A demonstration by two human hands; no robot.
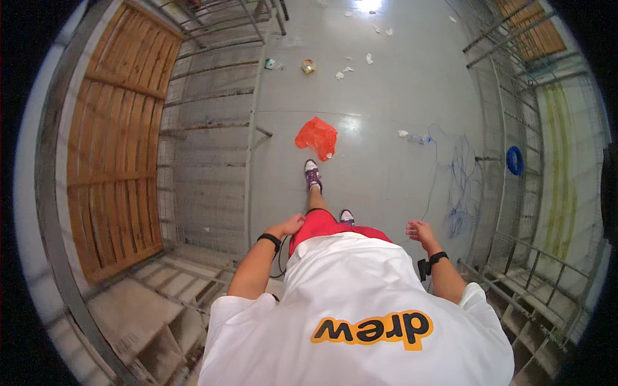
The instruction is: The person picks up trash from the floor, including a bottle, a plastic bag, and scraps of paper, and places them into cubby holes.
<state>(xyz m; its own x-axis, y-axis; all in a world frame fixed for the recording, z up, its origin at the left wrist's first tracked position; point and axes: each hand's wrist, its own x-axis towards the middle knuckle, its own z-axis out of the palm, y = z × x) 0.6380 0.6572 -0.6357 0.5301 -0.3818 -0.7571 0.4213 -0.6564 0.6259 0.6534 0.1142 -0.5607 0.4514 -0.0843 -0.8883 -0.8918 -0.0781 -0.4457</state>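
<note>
My left hand (291, 225) hangs beside the red shorts (318, 228), its fingers loosely bent and nothing visible in it. My right hand (421, 233) is held out from my other side, fingers slightly apart and holding nothing. Each wrist wears a black band. On the floor just ahead of my forward shoe (312, 174) lies a crumpled orange-red plastic bag (316, 137). Neither hand touches it.
A clear plastic bottle (421, 138) and tangled blue string (458, 186) lie at right. Further off are a tub-like container (308, 65), a green-and-white item (273, 64) and white scraps (369, 58). Metal racks (251, 141) line both sides; a blue coil (514, 161) hangs on the right one.
</note>
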